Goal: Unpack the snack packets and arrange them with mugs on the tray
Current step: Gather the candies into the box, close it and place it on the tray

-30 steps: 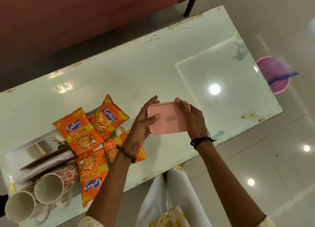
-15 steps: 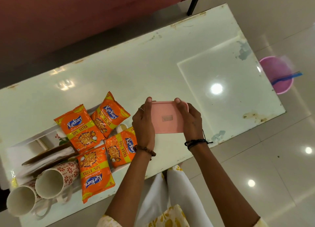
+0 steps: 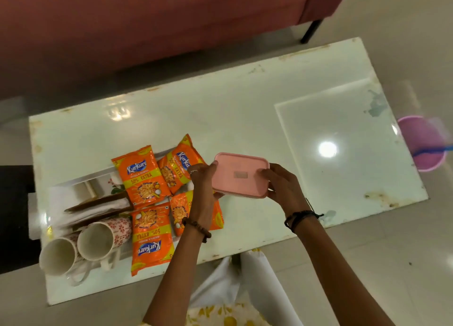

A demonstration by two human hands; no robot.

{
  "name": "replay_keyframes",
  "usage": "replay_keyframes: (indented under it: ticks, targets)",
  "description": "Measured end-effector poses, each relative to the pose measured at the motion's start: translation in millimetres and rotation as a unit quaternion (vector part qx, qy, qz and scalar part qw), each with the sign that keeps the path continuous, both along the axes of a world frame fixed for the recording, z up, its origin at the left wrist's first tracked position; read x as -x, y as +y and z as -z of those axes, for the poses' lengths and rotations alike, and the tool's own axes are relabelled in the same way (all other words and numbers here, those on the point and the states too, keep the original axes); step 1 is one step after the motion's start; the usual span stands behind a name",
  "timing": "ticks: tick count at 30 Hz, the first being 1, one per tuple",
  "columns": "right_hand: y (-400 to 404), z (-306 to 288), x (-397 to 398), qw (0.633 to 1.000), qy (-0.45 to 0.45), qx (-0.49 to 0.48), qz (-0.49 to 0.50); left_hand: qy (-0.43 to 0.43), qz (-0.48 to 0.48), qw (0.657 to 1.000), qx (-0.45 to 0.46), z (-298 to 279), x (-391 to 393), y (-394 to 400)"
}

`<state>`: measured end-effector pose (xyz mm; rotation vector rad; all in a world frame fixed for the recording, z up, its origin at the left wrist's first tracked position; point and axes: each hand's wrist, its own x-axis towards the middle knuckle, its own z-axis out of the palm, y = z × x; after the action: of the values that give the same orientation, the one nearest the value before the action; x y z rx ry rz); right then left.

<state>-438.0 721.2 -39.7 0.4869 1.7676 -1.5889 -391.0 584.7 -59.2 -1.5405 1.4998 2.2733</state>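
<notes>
**A:** Both hands are on the pink box [image 3: 241,175]. The left hand [image 3: 203,178] grips its left end, the right hand [image 3: 282,186] curls round the right end, and it's held up over the white table [image 3: 220,110], lid on.

**B:** And the snacks?

**A:** Four orange packets [image 3: 142,176] lie in a cluster just left of the box, over the tray [image 3: 81,181]. Two floral mugs [image 3: 98,240] lie on their sides at the tray's near-left end, mouths toward us.

**B:** So which step is this?

**A:** I'd say the unpacking. The box looks shut, so the lid likely comes off next. That needs one hand to steady the base and the other to peel up a corner.

**B:** Anything inside?

**A:** Can't tell. It isn't see-through.
</notes>
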Motion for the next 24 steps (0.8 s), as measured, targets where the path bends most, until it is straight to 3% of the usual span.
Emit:
replay_keyframes:
  ticks: [3, 6, 9, 14, 24]
  targets:
    - [-14.8, -8.5, -4.2, 1.0, 0.004, 0.019, 0.003, 0.011, 0.008, 1.0, 0.019, -13.2, -20.3, -16.0]
    - [-37.6, -14.2, -13.3, 0.999, 0.046, -0.014, -0.02, 0.01, 0.003, 0.994, 0.105, -25.4, -42.6, -35.6]
    - [-72.5, -15.2, -29.8, 0.995, 0.073, -0.028, -0.057, -0.021, -0.04, 0.98, 0.194, -29.9, -69.0, -67.0]
    - [-149.8, -6.4, -65.5, 0.991, 0.078, -0.046, -0.098, -0.075, -0.088, 0.964, 0.238, -32.4, -115.3, -141.3]
    - [-290.8, 16.1, -99.2, 0.97, 0.132, -0.09, -0.185, -0.136, -0.022, 0.931, 0.338, -20.1, -169.5, -273.7]
